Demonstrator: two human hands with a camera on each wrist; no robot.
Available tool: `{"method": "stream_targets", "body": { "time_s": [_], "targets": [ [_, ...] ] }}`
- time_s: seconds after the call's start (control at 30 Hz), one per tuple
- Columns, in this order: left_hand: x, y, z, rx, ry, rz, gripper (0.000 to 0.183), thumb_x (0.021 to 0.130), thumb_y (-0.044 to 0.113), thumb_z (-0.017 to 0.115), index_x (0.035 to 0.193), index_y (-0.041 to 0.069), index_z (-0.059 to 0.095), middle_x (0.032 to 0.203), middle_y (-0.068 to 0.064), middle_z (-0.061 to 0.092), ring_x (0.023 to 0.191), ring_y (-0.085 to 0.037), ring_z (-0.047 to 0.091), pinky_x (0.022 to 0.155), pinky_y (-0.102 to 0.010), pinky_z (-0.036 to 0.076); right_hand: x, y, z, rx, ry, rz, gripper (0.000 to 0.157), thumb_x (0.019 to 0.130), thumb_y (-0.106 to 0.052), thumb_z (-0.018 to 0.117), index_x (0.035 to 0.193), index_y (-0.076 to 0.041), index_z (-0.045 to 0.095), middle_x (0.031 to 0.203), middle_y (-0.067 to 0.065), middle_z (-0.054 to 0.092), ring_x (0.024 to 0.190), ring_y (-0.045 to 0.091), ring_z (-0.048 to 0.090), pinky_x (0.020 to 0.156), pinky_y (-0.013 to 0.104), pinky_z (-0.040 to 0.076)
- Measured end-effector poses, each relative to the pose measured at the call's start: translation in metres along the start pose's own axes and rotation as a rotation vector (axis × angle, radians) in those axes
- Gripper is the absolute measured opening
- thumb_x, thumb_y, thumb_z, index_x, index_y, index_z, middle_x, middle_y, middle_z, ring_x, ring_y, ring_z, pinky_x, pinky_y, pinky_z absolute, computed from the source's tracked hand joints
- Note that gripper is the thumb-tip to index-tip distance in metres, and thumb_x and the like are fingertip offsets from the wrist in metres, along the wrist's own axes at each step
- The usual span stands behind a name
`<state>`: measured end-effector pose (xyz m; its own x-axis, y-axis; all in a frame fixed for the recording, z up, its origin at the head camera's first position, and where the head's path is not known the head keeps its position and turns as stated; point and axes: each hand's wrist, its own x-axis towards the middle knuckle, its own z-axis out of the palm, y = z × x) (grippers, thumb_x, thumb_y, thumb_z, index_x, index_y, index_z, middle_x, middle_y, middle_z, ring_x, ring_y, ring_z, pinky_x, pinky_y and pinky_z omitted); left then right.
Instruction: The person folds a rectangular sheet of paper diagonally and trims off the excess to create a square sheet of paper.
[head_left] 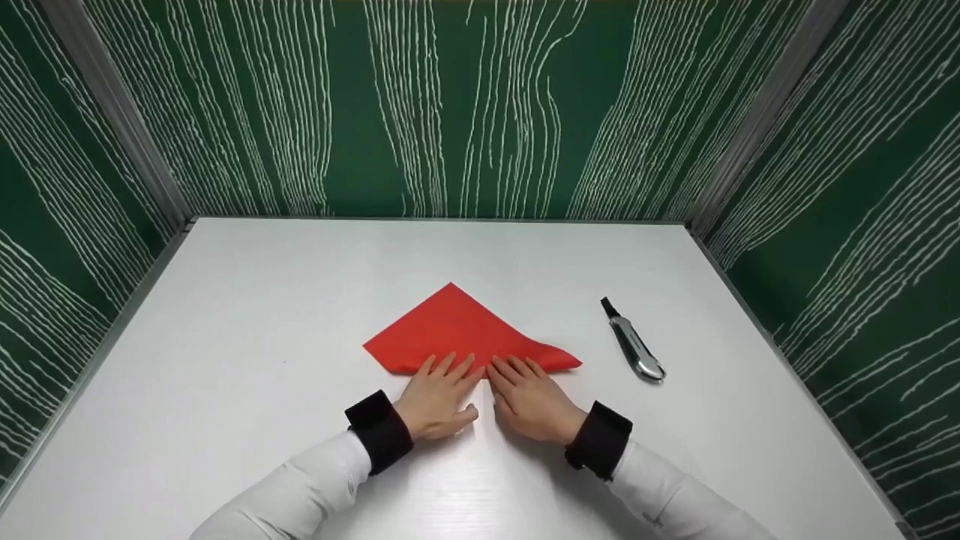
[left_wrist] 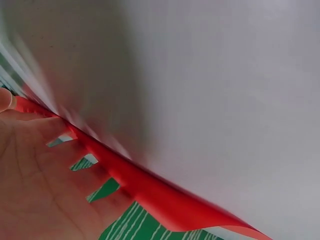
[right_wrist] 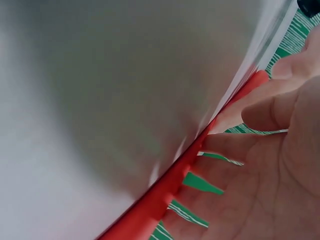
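Red paper [head_left: 457, 322] is laid near the middle of the white table [head_left: 285, 277], its near edge pressed by the straight, slightly parted fingers of the left hand [head_left: 439, 397] and right hand [head_left: 532, 399]. Only in the head view is the knife [head_left: 636, 349] seen, right of the paper; any lettering is too small to be read. By the wrist views, the curved near edge is shown close up.

This looks like a work booth, since green panels [head_left: 352, 150] (streaked with wavering white lines [head_left: 416, 112]) wall in a white tabletop [head_left: 247, 300], with grey metal posts [head_left: 120, 105] at the far corners.
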<state>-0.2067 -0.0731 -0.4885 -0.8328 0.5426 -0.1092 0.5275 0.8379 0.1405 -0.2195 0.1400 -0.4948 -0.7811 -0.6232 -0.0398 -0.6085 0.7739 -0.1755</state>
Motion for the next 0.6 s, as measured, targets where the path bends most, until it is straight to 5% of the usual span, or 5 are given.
{"method": "stream_targets", "body": {
  "time_s": [0.6],
  "targets": [
    [-0.0007, -0.0029, 0.0049, 0.007, 0.015, 0.013, 0.067, 0.1, 0.044, 0.046, 0.161, 0.016, 0.036, 0.168, -0.008, 0.036, 0.156, -0.037, 0.034, 0.129, -0.056, 0.024, -0.0089, -0.0007, -0.0019, 0.02, -0.038, 0.015, 0.059, 0.105, -0.03, 0.049, 0.156, -0.001, 0.039, 0.165, 0.02, 0.038, 0.155, 0.041, 0.033, 0.127, 0.062, 0.025]
  ]
}}
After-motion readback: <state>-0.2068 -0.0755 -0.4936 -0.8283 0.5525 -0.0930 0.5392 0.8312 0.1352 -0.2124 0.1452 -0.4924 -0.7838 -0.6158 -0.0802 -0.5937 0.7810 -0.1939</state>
